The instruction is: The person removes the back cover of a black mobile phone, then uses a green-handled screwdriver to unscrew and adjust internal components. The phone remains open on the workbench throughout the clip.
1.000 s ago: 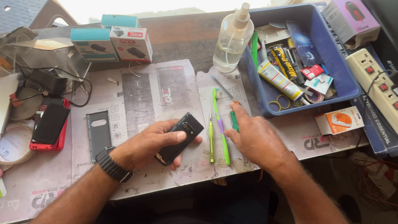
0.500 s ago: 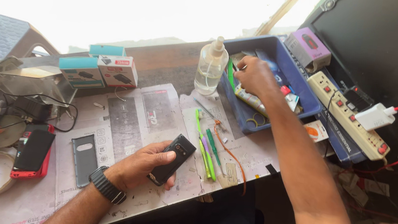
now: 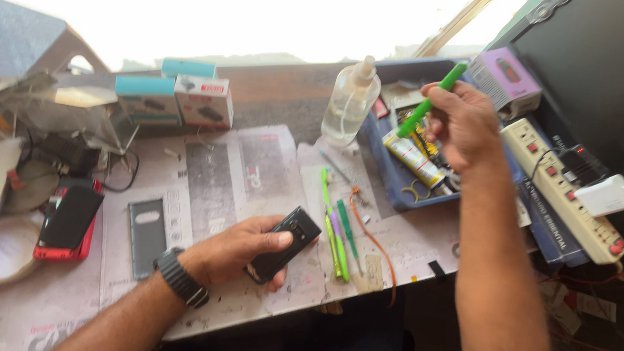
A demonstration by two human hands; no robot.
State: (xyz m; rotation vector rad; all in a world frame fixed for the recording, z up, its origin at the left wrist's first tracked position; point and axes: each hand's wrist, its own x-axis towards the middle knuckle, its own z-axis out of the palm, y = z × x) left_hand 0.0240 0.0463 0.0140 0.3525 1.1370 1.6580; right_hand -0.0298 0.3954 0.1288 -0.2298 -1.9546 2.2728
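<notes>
Newsprint cover: grey printed sheets lie over the worktop (image 3: 249, 168) through the middle of the frame.
Room: glaring white daylight fills the upper left; a dark panel stands at upper right.
Left hand (image 3: 239, 250): lower centre, a black watch on its wrist, fingers curled round a small black phone (image 3: 283, 245) held just above the sheets.
Right hand (image 3: 465, 123): raised at upper right over the blue tray (image 3: 382, 152), pinching a green tool (image 3: 433, 97) that tilts up to the right.
Centre: more green tools (image 3: 334, 222) lie together on the paper, just right of the phone.
Behind: a clear spray bottle (image 3: 351, 101) stands touching the tray's left wall.
Right edge: a white power strip (image 3: 564, 191) with red switches.
Left edge: a red-cased phone (image 3: 68, 221) and a dark phone cover (image 3: 146, 233).
</notes>
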